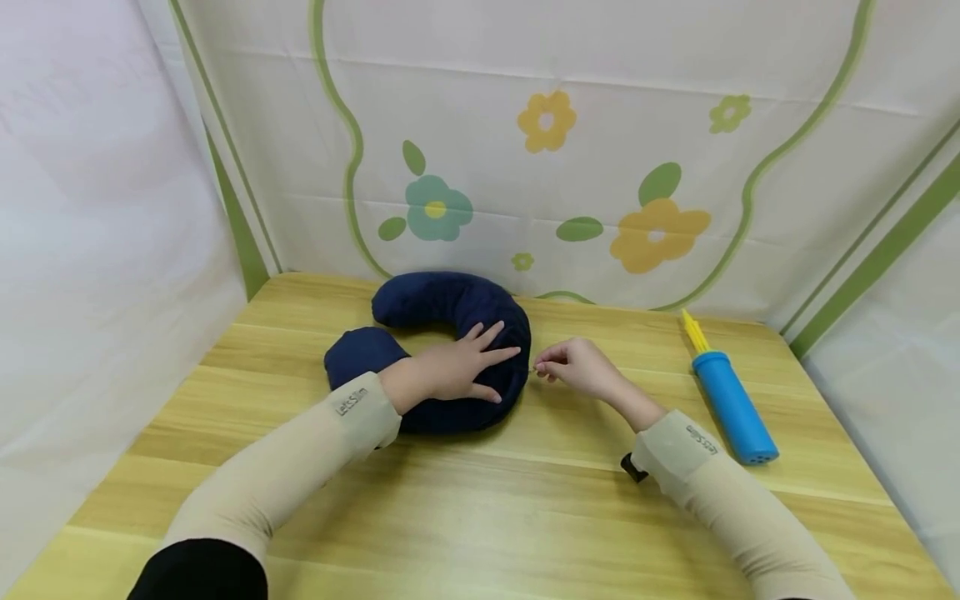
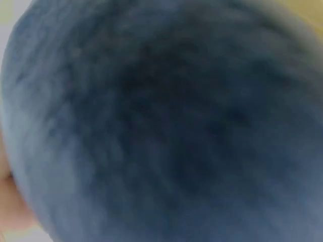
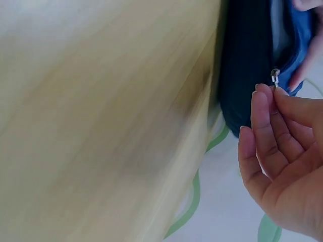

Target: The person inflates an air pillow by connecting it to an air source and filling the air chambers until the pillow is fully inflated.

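A navy blue U-shaped neck pillow (image 1: 435, 292) lies on the table, its opening towards the left. My left hand (image 1: 459, 367) rests on its curved part with the fingers spread. At the pillow's right edge, my right hand (image 1: 581, 368) pinches the small metal zipper pull (image 3: 275, 76) between thumb and fingers. In the right wrist view the zipper is parted above the slider, and a paler strip (image 3: 278, 30) shows inside. Blurred dark blue fabric (image 2: 166, 121) fills most of the left wrist view.
A blue hand pump (image 1: 735, 407) with a yellow nozzle (image 1: 695, 331) lies to the right on the wooden table (image 1: 465, 517). Behind the table hangs a white cloth (image 1: 480, 108) printed with flowers, and more white cloth stands at both sides.
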A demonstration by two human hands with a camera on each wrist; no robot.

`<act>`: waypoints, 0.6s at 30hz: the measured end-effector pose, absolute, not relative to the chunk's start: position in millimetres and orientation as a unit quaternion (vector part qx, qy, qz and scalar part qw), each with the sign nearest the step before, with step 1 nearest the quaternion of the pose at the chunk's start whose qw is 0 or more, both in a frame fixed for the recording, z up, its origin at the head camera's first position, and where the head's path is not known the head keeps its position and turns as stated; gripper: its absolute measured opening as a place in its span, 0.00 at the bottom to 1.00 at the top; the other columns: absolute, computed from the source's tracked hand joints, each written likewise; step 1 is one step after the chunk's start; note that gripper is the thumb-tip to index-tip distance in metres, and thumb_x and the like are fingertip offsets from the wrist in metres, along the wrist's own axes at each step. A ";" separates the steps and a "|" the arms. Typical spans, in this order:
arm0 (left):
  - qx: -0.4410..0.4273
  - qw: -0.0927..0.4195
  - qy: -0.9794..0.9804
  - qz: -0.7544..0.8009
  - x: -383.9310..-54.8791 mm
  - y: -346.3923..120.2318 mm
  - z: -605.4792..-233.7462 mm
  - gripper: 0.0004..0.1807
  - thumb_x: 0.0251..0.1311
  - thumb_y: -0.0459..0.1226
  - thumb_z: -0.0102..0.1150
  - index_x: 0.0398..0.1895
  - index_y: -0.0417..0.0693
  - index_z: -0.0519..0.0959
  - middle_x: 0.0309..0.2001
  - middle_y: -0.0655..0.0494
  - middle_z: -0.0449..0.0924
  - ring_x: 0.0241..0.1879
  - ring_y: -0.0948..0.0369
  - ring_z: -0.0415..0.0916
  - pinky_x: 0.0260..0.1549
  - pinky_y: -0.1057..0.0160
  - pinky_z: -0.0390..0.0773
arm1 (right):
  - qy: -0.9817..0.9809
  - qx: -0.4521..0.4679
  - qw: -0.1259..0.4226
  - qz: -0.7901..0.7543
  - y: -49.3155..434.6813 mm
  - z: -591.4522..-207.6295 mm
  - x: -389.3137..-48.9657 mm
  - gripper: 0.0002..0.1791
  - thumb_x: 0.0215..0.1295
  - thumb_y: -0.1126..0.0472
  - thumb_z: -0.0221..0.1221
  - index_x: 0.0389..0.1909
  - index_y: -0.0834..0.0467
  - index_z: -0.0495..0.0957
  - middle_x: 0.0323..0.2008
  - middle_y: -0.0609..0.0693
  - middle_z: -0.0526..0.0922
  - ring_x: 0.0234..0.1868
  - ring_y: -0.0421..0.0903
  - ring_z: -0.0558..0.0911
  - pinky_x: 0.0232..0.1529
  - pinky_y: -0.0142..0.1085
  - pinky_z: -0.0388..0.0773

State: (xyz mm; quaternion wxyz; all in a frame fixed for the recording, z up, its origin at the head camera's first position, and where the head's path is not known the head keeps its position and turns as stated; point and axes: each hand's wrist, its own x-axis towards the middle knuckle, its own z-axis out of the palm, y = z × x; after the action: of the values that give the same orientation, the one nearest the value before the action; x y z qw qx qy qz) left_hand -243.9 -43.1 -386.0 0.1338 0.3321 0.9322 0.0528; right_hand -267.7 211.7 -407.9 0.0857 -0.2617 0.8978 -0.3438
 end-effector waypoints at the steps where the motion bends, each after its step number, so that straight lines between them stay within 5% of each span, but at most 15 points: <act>1: 0.338 0.132 0.930 0.050 -242.0 -44.8 -386.6 0.45 0.70 0.61 0.55 0.84 0.65 0.48 0.83 0.50 0.28 0.79 0.41 0.34 0.41 0.57 0.83 | 0.899 -0.259 0.086 -0.342 212.8 -408.3 -268.7 0.09 0.74 0.66 0.60 0.44 0.67 0.87 0.36 0.55 0.89 0.36 0.50 0.87 0.39 0.41 0.83; 3: 0.348 0.137 0.926 0.052 -238.2 -49.6 -387.5 0.46 0.69 0.62 0.55 0.84 0.67 0.47 0.83 0.52 0.27 0.79 0.42 0.34 0.38 0.59 0.82 | 0.900 -0.254 0.087 -0.344 215.3 -408.5 -270.7 0.10 0.74 0.65 0.60 0.45 0.67 0.87 0.37 0.55 0.89 0.36 0.51 0.87 0.38 0.41 0.83; 10: 0.369 0.141 0.914 0.097 -226.0 -63.8 -388.0 0.52 0.63 0.60 0.65 0.84 0.67 0.48 0.83 0.52 0.28 0.79 0.42 0.34 0.52 0.51 0.80 | 0.897 -0.232 0.078 -0.368 223.7 -410.7 -278.3 0.09 0.74 0.68 0.59 0.44 0.68 0.87 0.38 0.57 0.89 0.36 0.53 0.87 0.38 0.41 0.83; 18: 0.366 0.141 0.915 0.099 -220.7 -63.3 -389.3 0.50 0.64 0.57 0.66 0.84 0.64 0.50 0.83 0.51 0.30 0.79 0.41 0.36 0.42 0.55 0.83 | 0.892 -0.240 0.094 -0.371 222.4 -412.8 -269.4 0.08 0.73 0.69 0.60 0.41 0.70 0.87 0.34 0.57 0.89 0.35 0.55 0.87 0.37 0.41 0.83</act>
State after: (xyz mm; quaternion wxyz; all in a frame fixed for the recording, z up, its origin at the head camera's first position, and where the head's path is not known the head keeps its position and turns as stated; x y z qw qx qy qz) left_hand -220.7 -63.3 -389.3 0.1411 0.3656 0.9147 0.0992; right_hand -269.4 222.4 -412.8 0.0943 -0.2401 0.8920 -0.3713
